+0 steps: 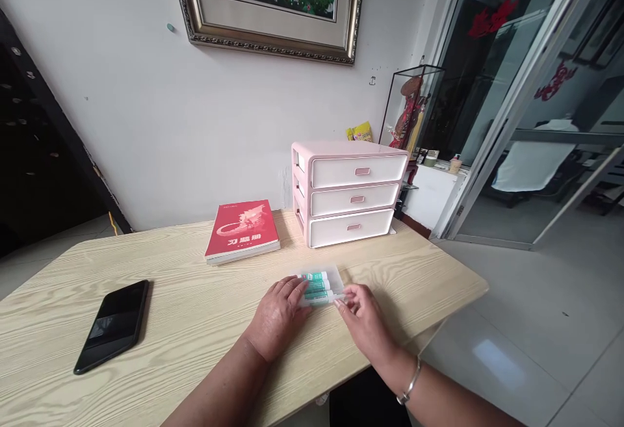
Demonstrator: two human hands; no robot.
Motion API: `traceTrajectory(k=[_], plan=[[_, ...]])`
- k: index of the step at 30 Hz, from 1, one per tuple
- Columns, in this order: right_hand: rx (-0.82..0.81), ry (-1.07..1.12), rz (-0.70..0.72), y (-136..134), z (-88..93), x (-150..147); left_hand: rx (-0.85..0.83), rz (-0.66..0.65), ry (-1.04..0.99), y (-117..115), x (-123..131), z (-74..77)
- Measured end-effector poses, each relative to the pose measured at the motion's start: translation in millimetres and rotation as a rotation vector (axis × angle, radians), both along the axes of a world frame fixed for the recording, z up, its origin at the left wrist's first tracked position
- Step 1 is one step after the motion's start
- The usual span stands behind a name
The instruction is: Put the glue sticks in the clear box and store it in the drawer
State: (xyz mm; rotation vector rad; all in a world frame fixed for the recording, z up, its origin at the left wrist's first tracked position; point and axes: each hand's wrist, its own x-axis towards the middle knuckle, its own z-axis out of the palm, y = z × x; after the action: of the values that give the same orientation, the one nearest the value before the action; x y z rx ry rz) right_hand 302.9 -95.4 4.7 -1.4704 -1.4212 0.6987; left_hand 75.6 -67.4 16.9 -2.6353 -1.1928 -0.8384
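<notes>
A clear plastic case (335, 276) lies on the table in front of me, with several green-and-white tubes (318, 285) side by side in it. My left hand (279, 313) grips the case's left end, its fingers curled over the ends of the tubes. At the near right corner, my right hand (363, 320) has thumb and fingers pinched together on the edge of the case, close to the white tip of the nearest tube. Exactly what lies between those fingertips is partly hidden. A bracelet (410, 380) circles my right wrist.
Behind the case stands a pink-and-white drawer unit (355, 199), its three drawers closed. A thick red book (244, 231) lies left of it. Further left is a black phone (114, 325). The wooden table (195, 329) ends along its right edge, beside the tiled floor.
</notes>
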Motion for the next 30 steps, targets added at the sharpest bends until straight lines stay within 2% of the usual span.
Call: traceTrajectory(k=[2, 5, 9, 14, 20, 30], plan=[[-0.179, 0.250, -0.048, -4, -0.4, -5, -0.030, 0.025, -0.006, 1, 3, 2.2], [-0.440, 0.562, -0.012, -10, 9.9, -9, -0.010, 0.051, -0.013, 3, 4, 0.8], [-0.582, 0.781, 0.015, -18, 28.6, -13, -0.050, 0.052, -0.071, 8, 2, -8.5], [-0.605, 0.899, -0.045, -17, 36.7, -26, -0.174, 0.036, -0.110, 9, 2, -10.7], [-0.593, 1.003, -0.074, -5, 26.8, -32, -0.172, 0.028, -0.154, 8, 4, -11.7], [-0.467, 0.950, -0.039, -4, 13.5, -36, -0.160, 0.033, -0.186, 3, 5, -13.6]])
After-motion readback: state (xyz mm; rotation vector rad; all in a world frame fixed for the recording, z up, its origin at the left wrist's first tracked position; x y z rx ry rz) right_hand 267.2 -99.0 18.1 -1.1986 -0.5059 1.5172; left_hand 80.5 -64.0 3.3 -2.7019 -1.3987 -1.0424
